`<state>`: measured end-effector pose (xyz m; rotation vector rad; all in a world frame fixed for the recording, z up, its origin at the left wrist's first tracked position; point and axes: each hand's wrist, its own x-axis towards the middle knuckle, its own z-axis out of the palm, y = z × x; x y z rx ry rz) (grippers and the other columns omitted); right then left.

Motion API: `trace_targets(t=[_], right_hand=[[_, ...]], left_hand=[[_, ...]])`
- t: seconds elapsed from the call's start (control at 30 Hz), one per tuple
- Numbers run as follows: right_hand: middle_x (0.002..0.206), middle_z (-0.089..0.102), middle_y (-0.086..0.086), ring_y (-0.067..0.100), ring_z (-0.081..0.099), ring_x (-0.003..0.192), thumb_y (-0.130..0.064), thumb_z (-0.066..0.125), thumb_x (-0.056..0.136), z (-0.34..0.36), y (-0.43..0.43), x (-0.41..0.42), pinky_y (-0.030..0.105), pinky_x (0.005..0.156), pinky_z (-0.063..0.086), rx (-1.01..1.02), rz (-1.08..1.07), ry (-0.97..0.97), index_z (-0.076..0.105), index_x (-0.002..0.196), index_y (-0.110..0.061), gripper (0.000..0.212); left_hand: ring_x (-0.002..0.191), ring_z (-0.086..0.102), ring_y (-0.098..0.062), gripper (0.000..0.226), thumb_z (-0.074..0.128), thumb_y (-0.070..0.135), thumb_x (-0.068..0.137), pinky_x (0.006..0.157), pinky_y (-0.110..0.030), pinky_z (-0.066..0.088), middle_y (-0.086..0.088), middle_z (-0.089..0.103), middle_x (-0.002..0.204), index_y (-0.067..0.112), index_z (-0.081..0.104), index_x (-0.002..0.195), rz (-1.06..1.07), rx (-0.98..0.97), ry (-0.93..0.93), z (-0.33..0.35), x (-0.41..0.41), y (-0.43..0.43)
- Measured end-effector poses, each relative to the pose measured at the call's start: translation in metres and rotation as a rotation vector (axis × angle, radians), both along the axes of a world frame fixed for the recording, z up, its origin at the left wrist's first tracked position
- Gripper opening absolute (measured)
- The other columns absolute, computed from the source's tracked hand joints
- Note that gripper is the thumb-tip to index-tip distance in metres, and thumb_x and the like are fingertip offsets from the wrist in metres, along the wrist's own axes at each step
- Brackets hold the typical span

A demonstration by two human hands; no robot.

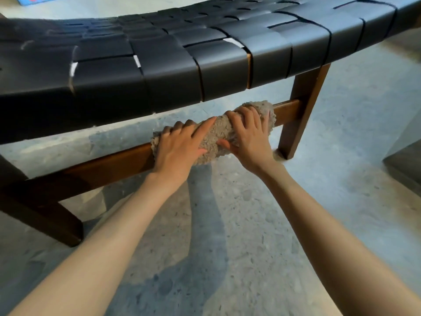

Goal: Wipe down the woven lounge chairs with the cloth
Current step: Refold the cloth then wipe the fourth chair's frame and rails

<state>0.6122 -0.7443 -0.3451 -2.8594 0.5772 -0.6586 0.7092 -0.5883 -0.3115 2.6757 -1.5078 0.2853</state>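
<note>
Cloth (222,130) over the lounge chair (159,65)'s rail (102,165).
Left hand (180,147) and right hand (248,135) grip it, fingers (201,131) curled over top.

Woven seat straps (164,71): smooth, semi-matt black, leather-like. Frame rail (102,167): brown wood, satin finish. Cloth (218,131): coarse, nubby beige. Floor (227,224): rough speckled concrete.

Speckled concrete floor (227,247); a blue item (29,0) (partly cropped) top left.

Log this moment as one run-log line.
step: wiping wooden rail | cloth: wrapped over rail | left hand: grips cloth | right hand: grips cloth | woven seat: above, untouched
</note>
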Motion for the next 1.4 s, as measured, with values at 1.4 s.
trace_targets(t=[1.4], right_hand=[[0.114, 0.060, -0.010, 0.003, 0.062, 0.100, -0.027, 0.051, 0.098, 0.028, 0.118, -0.068, 0.023, 0.077, 0.055, 1.327, -0.155, -0.518, 0.046, 0.127, -0.032, 0.030]], left_hand=[[0.118, 0.057, -0.010, 0.032, 0.044, 0.022, 0.101, 0.104, -0.038, 0.046, 0.006, 0.063, 0.126, 0.023, 0.058, 0.130, 0.024, -0.423, 1.372, -0.011, -0.066, 0.031]])
